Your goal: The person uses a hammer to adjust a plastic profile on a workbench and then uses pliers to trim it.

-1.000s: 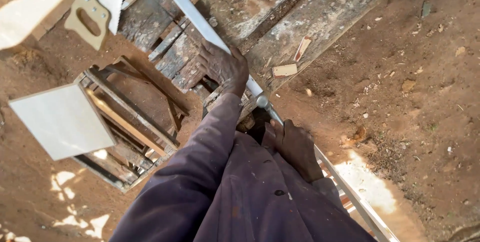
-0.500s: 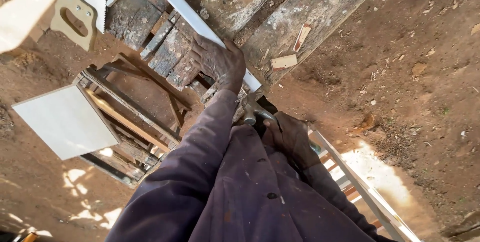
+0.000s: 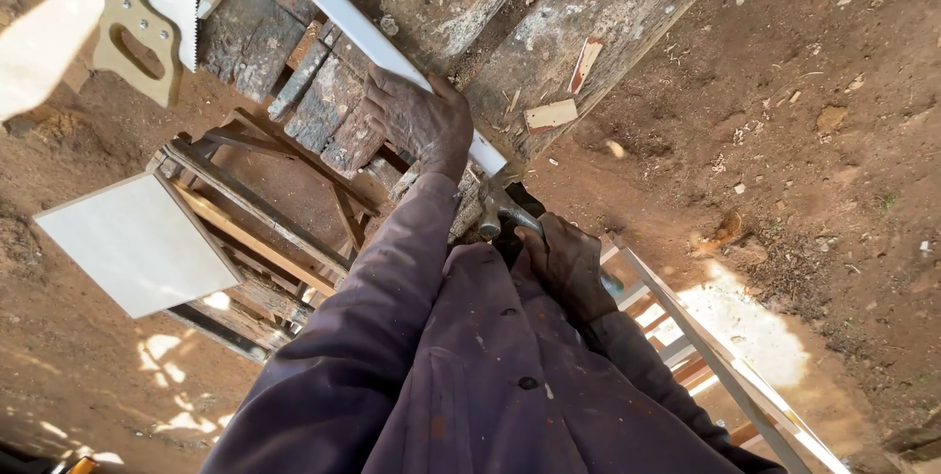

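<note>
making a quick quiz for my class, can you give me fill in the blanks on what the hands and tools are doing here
1. The left hand presses down on a long ____ strip.
2. The right hand holds a ____ by its handle.
3. The handsaw lying on the bench has a ____ handle.

Missing words: white; hammer; wooden

Daylight fills the scene, mostly soft open shade over the reddish dirt ground (image 3: 804,92). Hard sun patches burn out to white at the near right and dapple the near left. The pale board (image 3: 137,244) at left looks overexposed. Focus is fairly sharp throughout; straight edges perhaps bend slightly toward the corners.
</note>
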